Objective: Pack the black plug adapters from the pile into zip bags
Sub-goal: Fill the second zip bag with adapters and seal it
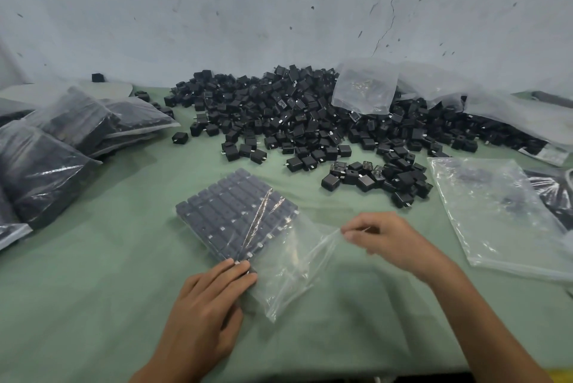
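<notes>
A clear zip bag lies in front of me on the green table cloth, filled at its far end with black plug adapters in neat rows. My left hand presses with straight fingers on the near corner of that block. My right hand pinches the bag's open edge and pulls it to the right. A big pile of loose black adapters lies behind, against the wall.
Several filled bags are stacked at the left. An empty zip bag lies flat at the right. More clear plastic drapes over the pile's right side. A grey wall stands close behind.
</notes>
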Demonstrator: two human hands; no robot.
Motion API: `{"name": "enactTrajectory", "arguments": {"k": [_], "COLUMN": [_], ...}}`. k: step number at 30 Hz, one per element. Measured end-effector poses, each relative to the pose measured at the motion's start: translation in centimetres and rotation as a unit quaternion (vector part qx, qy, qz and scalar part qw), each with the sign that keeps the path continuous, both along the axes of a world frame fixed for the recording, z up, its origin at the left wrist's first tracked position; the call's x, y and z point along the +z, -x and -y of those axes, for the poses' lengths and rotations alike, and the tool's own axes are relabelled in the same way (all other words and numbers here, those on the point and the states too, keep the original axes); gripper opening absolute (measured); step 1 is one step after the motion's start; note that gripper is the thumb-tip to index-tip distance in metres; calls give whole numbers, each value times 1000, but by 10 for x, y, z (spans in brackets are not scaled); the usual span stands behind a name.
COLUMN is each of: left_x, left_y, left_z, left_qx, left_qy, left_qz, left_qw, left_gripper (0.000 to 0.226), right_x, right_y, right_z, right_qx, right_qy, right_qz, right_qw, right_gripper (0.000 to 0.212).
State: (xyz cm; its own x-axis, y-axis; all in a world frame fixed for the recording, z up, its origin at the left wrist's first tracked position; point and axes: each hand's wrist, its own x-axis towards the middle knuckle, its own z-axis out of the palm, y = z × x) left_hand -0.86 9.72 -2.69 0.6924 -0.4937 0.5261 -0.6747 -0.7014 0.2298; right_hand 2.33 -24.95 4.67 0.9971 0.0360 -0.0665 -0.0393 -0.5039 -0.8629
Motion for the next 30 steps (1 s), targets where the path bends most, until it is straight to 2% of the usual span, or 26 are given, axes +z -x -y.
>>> {"name": "enactTrajectory", "arguments": {"k": [3, 5, 8, 11, 13, 18, 23, 28, 30], "left_x": [-2, -3, -2, -2, -3, -2, 2, 8, 10], "left_y": [0, 0, -1, 0, -1, 1, 6, 19, 23], "left_z": [-1, -1, -1, -2, -1, 0, 7, 20, 29], "left_qx": [-2, -2, -6, -7, -6, 6, 30, 91, 113], "left_qy": [1, 2, 4, 8, 9, 25, 46, 77, 75], "left_qz": [-2, -3, -4, -4, -4, -4, -26, -73, -81], "left_qw": [1000, 1000, 1000, 1000, 1000, 1000, 998, 990, 988], "left_gripper": [46, 46, 46, 46, 46, 40, 40, 40, 47], "right_x": [-10, -22, -36, -48, -52, -44, -47, -42, -37], "right_y": [-22, -33, -44, -50, -51, -47, -19, 7, 14], "right_z": [29, 44, 59, 64, 66, 62, 43, 40, 39], "right_qx": [-107, -170, -239, -235, -240, -250, -249, -230, -219], "right_qy": [163, 252, 293, 319, 315, 255, 196, 90, 70], "right_qz": [41, 49, 55, 13, 15, 45, 113, 75, 61], "right_qw": [980, 952, 924, 918, 918, 933, 942, 966, 971], "right_gripper": [11, 26, 40, 52, 52, 30, 26, 25, 17]}}
